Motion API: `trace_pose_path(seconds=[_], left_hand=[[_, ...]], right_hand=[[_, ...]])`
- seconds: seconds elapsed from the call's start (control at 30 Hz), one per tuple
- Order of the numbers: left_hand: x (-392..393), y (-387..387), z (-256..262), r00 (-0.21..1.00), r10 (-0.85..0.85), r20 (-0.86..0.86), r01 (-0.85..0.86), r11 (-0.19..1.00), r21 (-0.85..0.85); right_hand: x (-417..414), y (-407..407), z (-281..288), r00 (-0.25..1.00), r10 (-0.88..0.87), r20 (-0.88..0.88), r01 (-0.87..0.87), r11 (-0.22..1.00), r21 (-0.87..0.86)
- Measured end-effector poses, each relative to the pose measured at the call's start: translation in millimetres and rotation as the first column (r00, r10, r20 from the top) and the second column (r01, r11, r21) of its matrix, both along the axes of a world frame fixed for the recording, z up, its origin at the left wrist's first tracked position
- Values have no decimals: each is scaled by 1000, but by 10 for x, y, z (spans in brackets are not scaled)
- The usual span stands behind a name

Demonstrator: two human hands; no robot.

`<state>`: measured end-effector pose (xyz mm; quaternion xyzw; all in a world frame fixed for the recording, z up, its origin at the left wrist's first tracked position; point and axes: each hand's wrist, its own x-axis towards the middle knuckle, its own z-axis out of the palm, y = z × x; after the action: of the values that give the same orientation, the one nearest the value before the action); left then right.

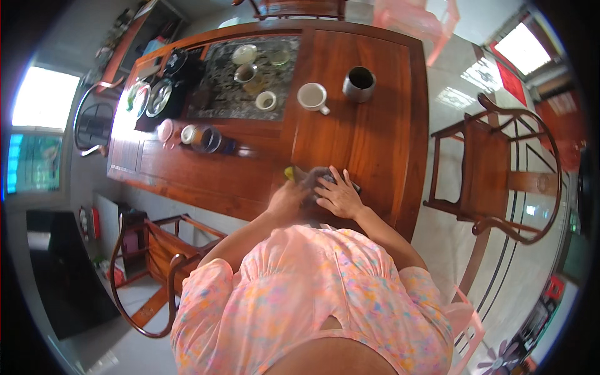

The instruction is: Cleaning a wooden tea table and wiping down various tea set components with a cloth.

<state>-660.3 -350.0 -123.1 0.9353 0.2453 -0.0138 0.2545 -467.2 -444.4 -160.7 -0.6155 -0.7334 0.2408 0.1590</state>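
At the near edge of the wooden table, my left hand (288, 196) is closed on a dark grey cloth (315, 178), blurred. A yellow-green piece (289, 174) sticks out by its fingers; whether it belongs to the cloth is unclear. My right hand (343, 196) lies palm down beside it, fingers spread, over a dark flat object (357, 187) that it mostly hides. Beyond the hands stand a white mug (312, 97), its handle towards me, and a metal cup (359, 85) with a dark inside.
A stone tea tray (220, 75) set into the wooden table (225, 187) holds several cups and a glass pitcher (246, 74). Jars (206, 139) line its near side. Wooden armchairs stand left (164, 253) and right (492, 173); a pink plastic chair (417, 18) is behind the table.
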Motion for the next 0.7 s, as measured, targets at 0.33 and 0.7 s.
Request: trace_pose_path(seconds=[0.33,0.7], left_hand=[[-677,293,-51,987,148,63,-154,983,98],[-665,776,-324,979,120,166,-156,962,225]], right_hand=[[-544,551,98,950,286,128,-281,958,-57],[-872,979,61,986,-17,165,22,999,-26]])
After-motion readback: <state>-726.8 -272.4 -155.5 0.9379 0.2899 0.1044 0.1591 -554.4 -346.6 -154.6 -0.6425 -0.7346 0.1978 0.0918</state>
